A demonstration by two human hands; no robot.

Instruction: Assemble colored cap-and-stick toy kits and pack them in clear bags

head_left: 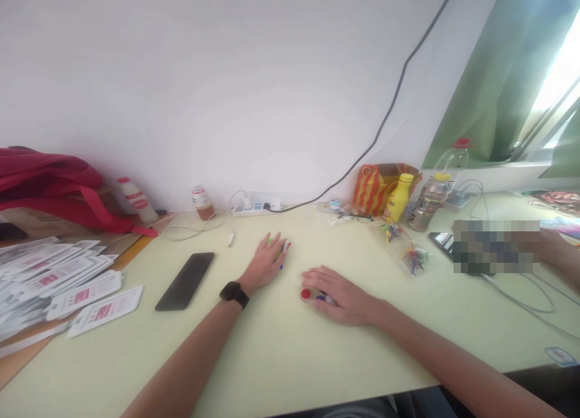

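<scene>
My left hand point(265, 262), with a black watch on the wrist, lies flat on the pale green table point(272, 345), fingers stretched over a few small coloured pieces point(283, 249) in green, red and blue. My right hand point(338, 292) rests palm down close by to the right. Its fingers are loosely spread over a small red round piece point(306, 294) and a blue bit beside it. Neither hand is lifting anything.
A black phone point(185, 281) lies left of my hands; white packaged cards point(67, 279) are piled at far left under a red bag point(49, 185). A power strip point(256, 208), small bottles, a yellow bottle point(399, 199), a striped bag point(374, 188) and a bag of coloured bits point(410, 255) stand behind. Another person's hand point(559, 249) is at right.
</scene>
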